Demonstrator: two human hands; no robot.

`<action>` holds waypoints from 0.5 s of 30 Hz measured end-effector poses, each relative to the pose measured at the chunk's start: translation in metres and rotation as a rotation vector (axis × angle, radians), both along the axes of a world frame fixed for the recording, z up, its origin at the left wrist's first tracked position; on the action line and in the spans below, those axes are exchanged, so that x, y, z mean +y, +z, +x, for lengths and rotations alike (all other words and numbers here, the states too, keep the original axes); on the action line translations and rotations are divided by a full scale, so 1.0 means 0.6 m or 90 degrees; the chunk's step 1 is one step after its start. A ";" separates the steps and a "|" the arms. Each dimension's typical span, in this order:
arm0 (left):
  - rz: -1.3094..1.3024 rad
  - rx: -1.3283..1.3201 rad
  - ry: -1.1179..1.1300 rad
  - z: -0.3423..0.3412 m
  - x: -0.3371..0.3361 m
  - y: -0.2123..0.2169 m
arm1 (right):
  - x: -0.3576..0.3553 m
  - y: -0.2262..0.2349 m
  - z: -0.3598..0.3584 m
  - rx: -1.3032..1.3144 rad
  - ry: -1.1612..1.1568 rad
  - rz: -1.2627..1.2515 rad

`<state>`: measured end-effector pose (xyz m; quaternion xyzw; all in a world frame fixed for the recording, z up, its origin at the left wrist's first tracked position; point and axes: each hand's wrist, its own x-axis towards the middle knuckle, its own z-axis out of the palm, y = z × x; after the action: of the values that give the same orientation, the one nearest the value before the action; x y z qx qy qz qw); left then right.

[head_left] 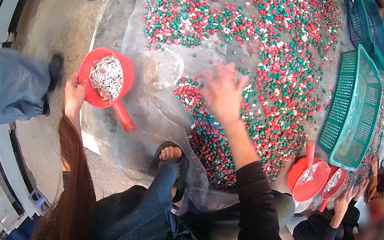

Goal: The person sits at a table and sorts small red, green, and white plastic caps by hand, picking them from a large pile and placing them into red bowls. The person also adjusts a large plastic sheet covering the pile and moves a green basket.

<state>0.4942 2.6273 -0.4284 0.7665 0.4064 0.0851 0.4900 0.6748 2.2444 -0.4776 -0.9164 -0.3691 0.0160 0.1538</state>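
Left hand [74, 94] grips a red scoop [106, 80] of white pieces [107, 77]; blurred right hand [222, 92] seemingly spread over red-green pieces [267, 81].

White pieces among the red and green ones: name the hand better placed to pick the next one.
Right. The right hand hovers open over the red and green pieces, while the left hand is occupied gripping the red scoop of white pieces off to the side.

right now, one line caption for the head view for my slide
Left hand holds a red scoop of white pieces; blurred right hand over red, green and white pieces.
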 end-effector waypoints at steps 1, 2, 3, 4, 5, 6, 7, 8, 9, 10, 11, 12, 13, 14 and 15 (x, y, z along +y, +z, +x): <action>0.019 0.014 0.013 -0.010 0.013 -0.007 | 0.021 0.002 -0.046 0.030 0.101 -0.102; 0.030 0.031 0.015 -0.021 0.026 -0.012 | 0.028 0.005 -0.083 0.079 0.232 -0.068; 0.036 0.036 0.014 -0.031 0.041 -0.018 | 0.032 0.002 -0.100 0.114 0.338 -0.044; 0.027 0.019 0.004 -0.040 0.055 -0.023 | 0.026 -0.004 -0.101 0.062 0.297 -0.032; 0.059 0.060 -0.023 -0.049 0.071 -0.025 | 0.016 -0.010 -0.096 0.049 0.268 -0.052; 0.041 0.042 -0.046 -0.057 0.083 -0.029 | 0.002 -0.016 -0.083 0.045 0.235 -0.095; 0.016 0.030 -0.062 -0.064 0.092 -0.034 | -0.011 -0.020 -0.065 0.063 0.215 -0.072; -0.014 0.029 -0.060 -0.066 0.097 -0.044 | -0.022 -0.020 -0.053 0.062 0.203 -0.087; 0.012 0.066 -0.060 -0.072 0.098 -0.052 | -0.032 -0.019 -0.036 0.058 0.189 -0.102; 0.028 0.072 -0.079 -0.079 0.098 -0.062 | -0.046 -0.015 -0.018 0.031 0.173 -0.090; 0.033 0.023 -0.118 -0.081 0.092 -0.079 | -0.059 -0.009 -0.008 0.022 0.147 -0.104; 0.025 0.057 -0.102 -0.082 0.091 -0.093 | -0.069 -0.002 -0.004 0.021 0.107 -0.116; -0.006 0.054 -0.109 -0.084 0.091 -0.107 | -0.083 0.007 -0.006 0.030 0.062 -0.107; 0.040 0.071 -0.092 -0.089 0.091 -0.117 | -0.100 0.018 -0.014 0.026 0.059 -0.091; 0.040 0.043 -0.088 -0.094 0.094 -0.123 | -0.118 0.028 -0.028 0.015 0.110 -0.075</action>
<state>0.4380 2.6835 -0.5024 0.8103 0.3658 0.0380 0.4562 0.6579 2.1739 -0.4610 -0.8885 -0.4431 0.0619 0.1021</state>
